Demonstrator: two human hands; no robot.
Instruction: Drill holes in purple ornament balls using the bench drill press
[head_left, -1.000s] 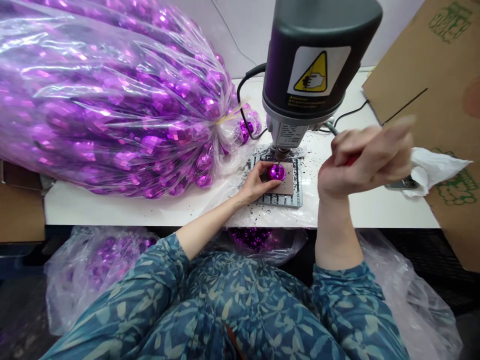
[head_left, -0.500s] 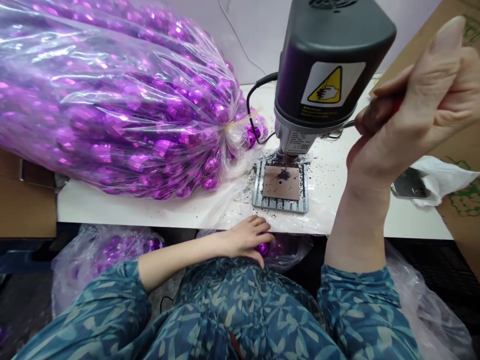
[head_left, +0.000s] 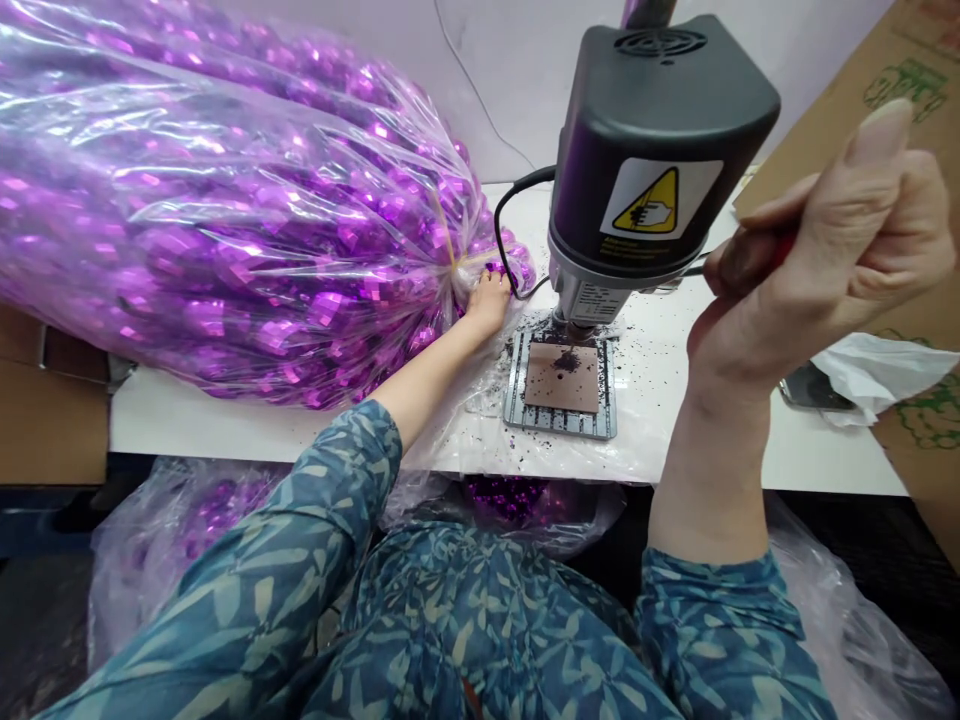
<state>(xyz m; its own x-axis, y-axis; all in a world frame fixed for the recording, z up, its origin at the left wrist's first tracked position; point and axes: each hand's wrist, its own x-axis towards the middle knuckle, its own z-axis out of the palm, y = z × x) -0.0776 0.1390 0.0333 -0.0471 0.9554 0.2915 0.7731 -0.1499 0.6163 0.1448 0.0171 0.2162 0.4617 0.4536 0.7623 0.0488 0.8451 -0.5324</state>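
Reaching from table edge (head_left: 817, 465) to purple balls (head_left: 523, 263), left hand (head_left: 490, 302), grip unclear; right hand (head_left: 844, 250) still round handle (head_left: 784, 244)

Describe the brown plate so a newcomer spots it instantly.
Find the big black machine with the yellow warning label, at the white table. Below it sits a grey slotted base, and the brown plate lies flat on that. Unlike the grey metal around it, it's brown, with a small dark hole near its middle.
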